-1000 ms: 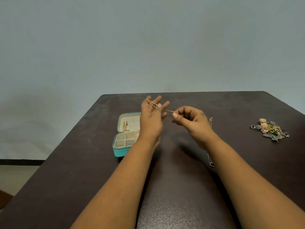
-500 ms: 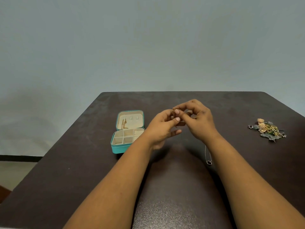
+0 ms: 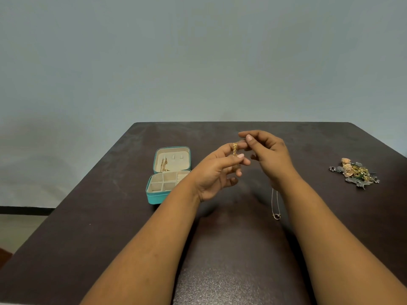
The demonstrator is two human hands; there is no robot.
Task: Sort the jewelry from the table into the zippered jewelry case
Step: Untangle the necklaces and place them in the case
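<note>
We held both hands above the tabletop (image 3: 110, 216), our left hand (image 3: 217, 172) pinching a gold chain (image 3: 235, 149) between thumb and forefinger, our right hand (image 3: 267, 154) loosely curled, fingertips touching it.

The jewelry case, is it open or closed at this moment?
Open. The teal jewelry case has its lid raised behind the base, so the cream lining, the divided compartments and a gold piece hanging in the lid all show.
</note>
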